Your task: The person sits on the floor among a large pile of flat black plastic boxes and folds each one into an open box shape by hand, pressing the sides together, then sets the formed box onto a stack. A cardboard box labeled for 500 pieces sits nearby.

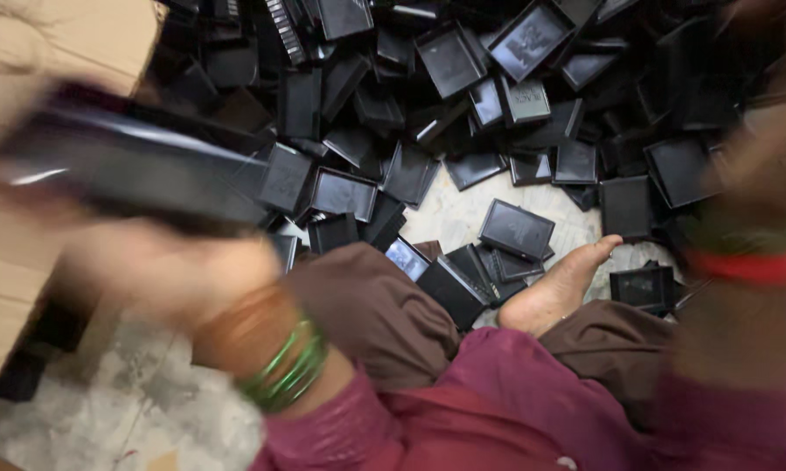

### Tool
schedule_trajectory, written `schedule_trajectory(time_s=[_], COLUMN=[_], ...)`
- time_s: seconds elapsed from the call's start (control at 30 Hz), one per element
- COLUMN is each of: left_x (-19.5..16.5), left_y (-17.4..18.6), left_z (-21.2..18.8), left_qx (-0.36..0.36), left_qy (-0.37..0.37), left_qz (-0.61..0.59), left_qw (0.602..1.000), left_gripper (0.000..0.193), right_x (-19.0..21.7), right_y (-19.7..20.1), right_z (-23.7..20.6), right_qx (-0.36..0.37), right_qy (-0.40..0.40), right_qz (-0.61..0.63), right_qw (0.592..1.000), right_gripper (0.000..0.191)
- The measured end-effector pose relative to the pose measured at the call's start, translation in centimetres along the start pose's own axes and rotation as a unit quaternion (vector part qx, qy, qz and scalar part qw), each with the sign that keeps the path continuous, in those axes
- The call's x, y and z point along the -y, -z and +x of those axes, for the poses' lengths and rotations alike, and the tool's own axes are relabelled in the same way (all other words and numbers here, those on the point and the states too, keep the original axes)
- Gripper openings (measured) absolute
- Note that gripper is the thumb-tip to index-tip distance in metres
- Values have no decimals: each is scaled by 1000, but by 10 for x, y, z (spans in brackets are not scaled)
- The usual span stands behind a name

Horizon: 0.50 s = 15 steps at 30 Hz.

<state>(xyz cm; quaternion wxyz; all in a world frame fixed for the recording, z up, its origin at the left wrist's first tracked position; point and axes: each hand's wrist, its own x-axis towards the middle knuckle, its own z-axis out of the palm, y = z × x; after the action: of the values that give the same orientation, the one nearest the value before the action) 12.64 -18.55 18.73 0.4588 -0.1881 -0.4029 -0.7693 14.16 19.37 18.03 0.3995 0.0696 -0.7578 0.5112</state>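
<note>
Mostly, the floor [463,214] is covered by a loose heap of shallow black plastic trays [450,59], lying tilted, overlapping and at all angles; those that face up show nothing inside them. One tray [516,229] lies flat and apart on a bare pale patch of floor, just beside the person's bare foot [557,288]. A brown cardboard box [35,52] stands at the left edge, and what it holds cannot be seen.

The left hand [162,266], blurred by motion, is closed around a stack of black trays [123,170] held up in front of the cardboard box, above the heap's left side. Green bangles [287,371] ring that wrist over a maroon sleeve. The right hand [764,161] is a blur at the right edge, with a red bangle [746,266] at the wrist; whether it is open or holds anything cannot be told.
</note>
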Motion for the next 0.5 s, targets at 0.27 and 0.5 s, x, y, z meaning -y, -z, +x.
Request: schedule_trajectory(time_s=[0.27, 0.5], left_x=[190, 218], left_y=[29, 43], left_z=[-161, -148], left_qx=[-232, -154], left_qy=[651, 649], left_qz=[2, -43], left_qw=[723, 744], left_gripper=[60, 57], right_x=[-172, -184], right_y=[-108, -145], right_z=[-89, -78], right_qx=[480, 585], right_qy=[-32, -65], right_qz=[-230, -391], right_qw=[846, 708], right_gripper=[29, 26])
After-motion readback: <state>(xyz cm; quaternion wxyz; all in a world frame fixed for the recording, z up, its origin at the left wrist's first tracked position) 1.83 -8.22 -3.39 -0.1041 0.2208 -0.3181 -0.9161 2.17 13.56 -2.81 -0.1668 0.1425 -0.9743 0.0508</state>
